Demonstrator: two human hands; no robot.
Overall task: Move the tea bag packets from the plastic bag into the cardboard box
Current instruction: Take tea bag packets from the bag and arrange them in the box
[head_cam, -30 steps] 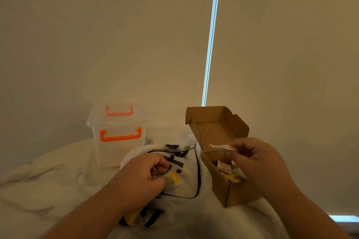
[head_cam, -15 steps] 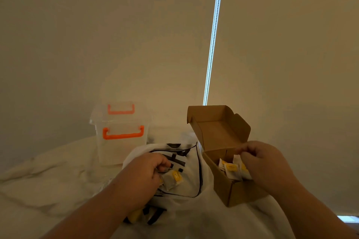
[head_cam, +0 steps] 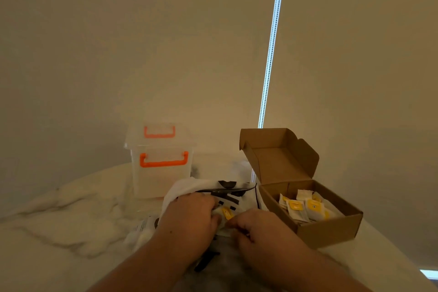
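Note:
A white plastic bag (head_cam: 189,187) with black print lies on the table in front of me. My left hand (head_cam: 189,216) grips a tea bag packet (head_cam: 226,213), white with a yellow label, at the bag's mouth. My right hand (head_cam: 256,227) has its fingers curled against the same packet from the right. The open cardboard box (head_cam: 331,227) stands to the right, its lid tilted back. Several white and yellow packets (head_cam: 305,208) lie inside it.
A clear plastic storage box (head_cam: 161,173) with orange handles stands behind the bag on the left. The white marbled table (head_cam: 59,232) curves away at its far edge. A wall with a lit vertical strip (head_cam: 270,54) rises close behind.
My right hand has left the cardboard box, where its packet now lies, and moved left to meet my left hand at the packet by the bag.

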